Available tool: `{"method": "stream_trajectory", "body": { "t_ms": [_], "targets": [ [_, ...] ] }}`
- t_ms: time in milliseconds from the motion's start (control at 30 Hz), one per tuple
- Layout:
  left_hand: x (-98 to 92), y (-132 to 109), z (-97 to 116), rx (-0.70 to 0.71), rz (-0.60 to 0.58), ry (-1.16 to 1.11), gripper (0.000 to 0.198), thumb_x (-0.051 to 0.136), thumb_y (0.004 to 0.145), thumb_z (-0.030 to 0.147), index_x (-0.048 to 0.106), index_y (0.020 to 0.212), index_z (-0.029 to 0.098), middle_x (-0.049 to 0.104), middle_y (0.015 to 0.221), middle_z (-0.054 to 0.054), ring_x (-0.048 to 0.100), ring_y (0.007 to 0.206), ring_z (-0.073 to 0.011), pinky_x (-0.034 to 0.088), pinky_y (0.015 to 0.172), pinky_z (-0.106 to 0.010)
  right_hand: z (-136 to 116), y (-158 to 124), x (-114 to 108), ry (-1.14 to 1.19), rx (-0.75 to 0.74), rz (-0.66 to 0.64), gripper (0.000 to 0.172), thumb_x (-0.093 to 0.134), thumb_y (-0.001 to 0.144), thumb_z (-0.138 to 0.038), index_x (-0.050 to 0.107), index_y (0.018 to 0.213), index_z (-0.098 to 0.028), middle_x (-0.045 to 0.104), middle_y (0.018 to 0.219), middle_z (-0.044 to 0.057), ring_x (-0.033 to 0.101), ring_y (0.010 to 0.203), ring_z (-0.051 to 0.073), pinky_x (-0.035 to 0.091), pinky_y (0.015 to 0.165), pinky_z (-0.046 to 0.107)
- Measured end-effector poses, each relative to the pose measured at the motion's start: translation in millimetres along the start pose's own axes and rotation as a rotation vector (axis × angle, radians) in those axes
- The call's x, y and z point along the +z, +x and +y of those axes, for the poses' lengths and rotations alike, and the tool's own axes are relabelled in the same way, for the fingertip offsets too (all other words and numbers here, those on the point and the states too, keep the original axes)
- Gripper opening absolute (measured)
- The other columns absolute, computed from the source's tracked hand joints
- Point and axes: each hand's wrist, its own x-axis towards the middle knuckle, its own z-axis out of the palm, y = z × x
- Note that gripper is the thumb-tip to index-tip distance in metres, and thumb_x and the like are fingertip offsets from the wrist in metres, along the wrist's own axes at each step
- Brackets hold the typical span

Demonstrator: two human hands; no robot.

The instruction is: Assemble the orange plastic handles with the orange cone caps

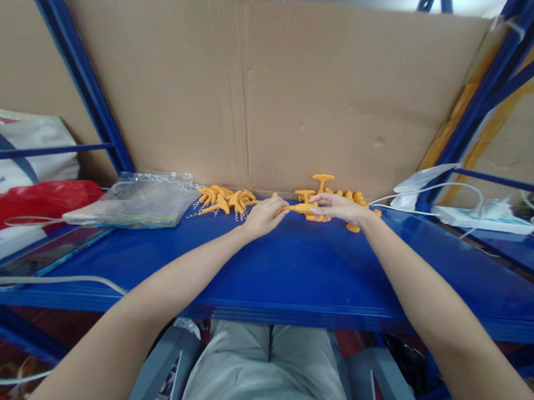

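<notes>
Head view shows left hand (265, 217) curled round an orange handle (281, 210), right hand (339, 208) loosely pinching the adjoining orange piece (303, 208), both best kept level and aligned.

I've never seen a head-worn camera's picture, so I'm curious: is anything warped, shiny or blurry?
Head view: the blue posts splay outward toward the top, perhaps a wide-lens effect; pale glints on the clear plastic bag; soft fine detail on the orange piece between left hand and right hand; dimness under the blue shelf.
</notes>
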Motion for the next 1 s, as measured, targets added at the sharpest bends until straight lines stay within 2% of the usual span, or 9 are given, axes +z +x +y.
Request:
{"method": "stream_trajectory", "body": {
  "t_ms": [133,367,533,667,767,1000],
  "targets": [
    [-0.1,-0.2,0.8,-0.014,-0.006,-0.010,0.021,0.047,0.100,0.030,0.065,0.099,0.019,0.069,0.092,-0.006,0.068,0.089,-0.0187,0.054,0.082,-0.032,-0.4,2.5,7.0,-0.007,-0.044,-0.016,0.029,0.083,0.072,-0.029,0.060,0.088,-0.020,0.069,0.078,0.000,0.064,0.063,0.012,0.047,0.057,0.022],
    [-2.7,-0.9,4.3,-0.009,-0.057,-0.023,0.020,0.047,0.100,0.029,0.064,0.100,0.018,0.070,0.096,-0.007,0.068,0.090,-0.0183,0.054,0.080,-0.030,-5.9,0.5,14.4,-0.070,-0.090,0.028,0.021,0.073,0.082,-0.032,0.061,0.075,-0.017,0.064,0.065,-0.002,0.056,0.048,0.008,0.040,0.047,0.020],
    [-1.9,-1.1,5.2,-0.011,-0.053,-0.035,0.020,0.048,0.100,0.029,0.064,0.102,0.018,0.070,0.096,-0.007,0.068,0.090,-0.0187,0.054,0.079,-0.030,-7.8,-0.3,21.4,-0.058,-0.097,0.042,0.024,0.067,0.088,-0.032,0.059,0.072,-0.017,0.061,0.060,-0.001,0.048,0.043,0.006,0.040,0.045,0.020],
    [-0.7,-1.0,5.3,-0.017,-0.053,-0.032,0.020,0.047,0.100,0.030,0.064,0.103,0.019,0.070,0.096,-0.006,0.068,0.088,-0.0181,0.054,0.079,-0.030,-7.3,3.7,35.2,-0.087,-0.064,0.158,0.034,0.056,0.095,-0.033,0.053,0.065,-0.018,0.054,0.052,-0.003,0.039,0.036,0.005,0.030,0.038,0.019],
    [-1.3,-0.8,5.9,-0.006,-0.055,-0.016,0.020,0.047,0.100,0.030,0.064,0.102,0.019,0.071,0.097,-0.006,0.068,0.088,-0.0180,0.054,0.079,-0.030,-8.0,6.3,44.0,-0.096,-0.021,0.267,0.038,0.050,0.097,-0.030,0.050,0.062,-0.019,0.048,0.046,-0.004,0.037,0.034,0.006,0.026,0.035,0.019],
    [-4.3,-0.3,8.8,0.052,0.010,0.014,0.020,0.048,0.100,0.029,0.064,0.104,0.018,0.071,0.097,-0.007,0.069,0.088,-0.0186,0.054,0.079,-0.030,-18.7,3.9,49.1,-0.129,0.072,0.367,0.044,0.042,0.094,-0.020,0.045,0.050,-0.019,0.041,0.038,-0.003,0.034,0.032,0.007,0.025,0.035,0.020]
  ]
}}
